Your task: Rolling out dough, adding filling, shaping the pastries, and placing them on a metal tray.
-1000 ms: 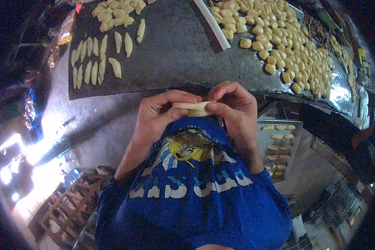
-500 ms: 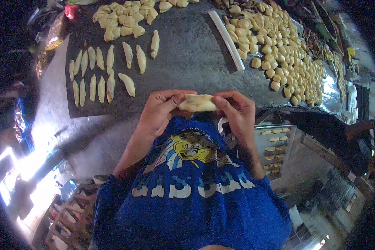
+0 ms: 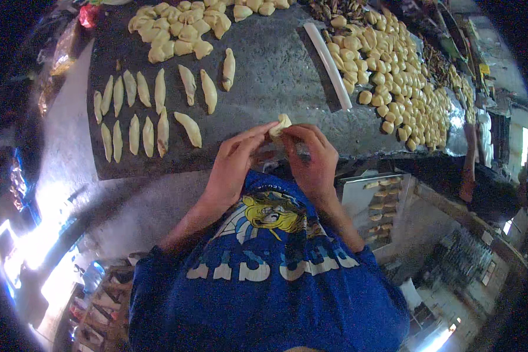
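Close in front of my chest, at the table's near edge, a small piece of pale dough (image 3: 280,125) is pinched between my two hands. My left hand (image 3: 236,159) has its fingertips against the dough's left side. From the right, my right hand (image 3: 312,157) grips it with thumb and fingers. Only the dough's upper part shows; the fingers cover the rest. To the left on the dark tabletop (image 3: 264,70) lie two rows of long, narrow dough pieces (image 3: 161,92) with pointed ends. A few of them show brownish patches.
Flattened dough pieces (image 3: 182,29) overlap at the far left. Many round dough balls (image 3: 387,70) spread across the right side, beside a white stick (image 3: 328,67). Below the table edge at right stands a tray (image 3: 352,202) with shaped pieces. A red bag (image 3: 88,16) sits far left.
The dough was stretched sideways between both hands; now it is turned end-up and my hands have come closer together around it. The view has shifted slightly.
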